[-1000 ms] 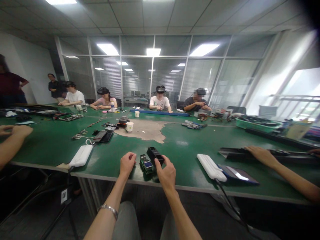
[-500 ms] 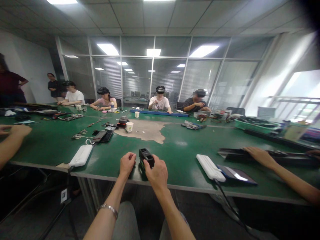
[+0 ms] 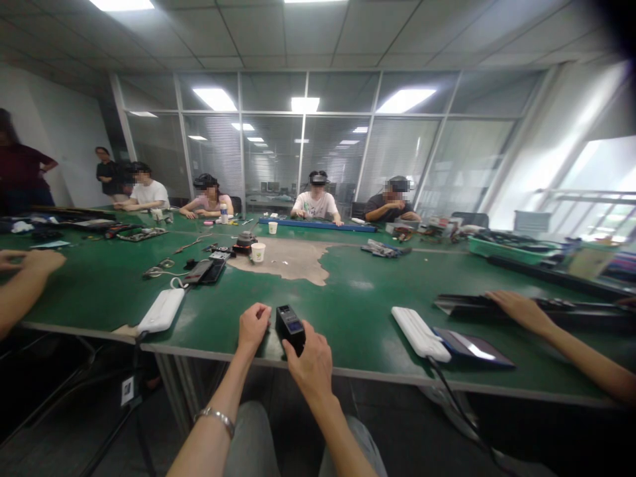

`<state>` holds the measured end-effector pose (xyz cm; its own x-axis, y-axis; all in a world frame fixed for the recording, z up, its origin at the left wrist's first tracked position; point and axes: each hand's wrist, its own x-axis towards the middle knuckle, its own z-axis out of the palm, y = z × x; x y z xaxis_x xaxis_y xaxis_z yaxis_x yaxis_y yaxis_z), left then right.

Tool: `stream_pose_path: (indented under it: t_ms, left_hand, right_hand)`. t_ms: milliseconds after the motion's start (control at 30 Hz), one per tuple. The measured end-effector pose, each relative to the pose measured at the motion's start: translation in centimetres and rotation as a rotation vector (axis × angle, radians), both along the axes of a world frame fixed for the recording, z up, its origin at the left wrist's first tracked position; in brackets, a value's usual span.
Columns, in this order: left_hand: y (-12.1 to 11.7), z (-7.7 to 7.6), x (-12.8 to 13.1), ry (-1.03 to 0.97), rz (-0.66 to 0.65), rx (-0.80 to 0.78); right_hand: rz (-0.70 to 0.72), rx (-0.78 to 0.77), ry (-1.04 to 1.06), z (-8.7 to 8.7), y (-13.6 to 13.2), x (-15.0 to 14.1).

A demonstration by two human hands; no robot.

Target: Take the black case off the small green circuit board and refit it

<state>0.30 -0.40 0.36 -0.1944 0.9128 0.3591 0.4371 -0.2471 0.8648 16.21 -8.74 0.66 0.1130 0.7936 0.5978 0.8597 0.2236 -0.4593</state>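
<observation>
A small black plastic housing [image 3: 291, 328] stands on the green table right in front of me. It sits down over the circuit board, whose little blue-lit screen shows through a window in the top; the rest of the board is hidden. My right hand [image 3: 313, 358] grips the housing from its right side, thumb near and fingers beyond. Just left of it, my left hand [image 3: 254, 328] rests on the table with fingers curled and pinched together, apart from the housing. Whatever it holds, if anything, is hidden.
White power banks [image 3: 161, 310] lie left and right, the right one beside a dark tablet [image 3: 472, 348]. Phones [image 3: 206, 269] and a paper cup [image 3: 258, 252] stand farther in. Co-workers' arms reach in at both sides; a hand [image 3: 521, 311] rests on a black rail.
My right hand has brought the black housing left and down over the circuit board, which lay uncovered beside it. My left hand has stayed in place.
</observation>
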Motion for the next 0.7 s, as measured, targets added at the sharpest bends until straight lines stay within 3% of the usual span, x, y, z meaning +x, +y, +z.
stream_pose_path:
  t_ms: [200,700]
  left_hand:
    - [-0.2,0.2,-0.1,0.011,0.001,0.003]
    - [0.2,-0.2,-0.1,0.025,0.003,0.000]
  right_hand:
    - [0.014,0.069,0.043,-1.7,0.4,0.2]
    - [0.022,-0.044,0.133,0.9,0.3,0.1]
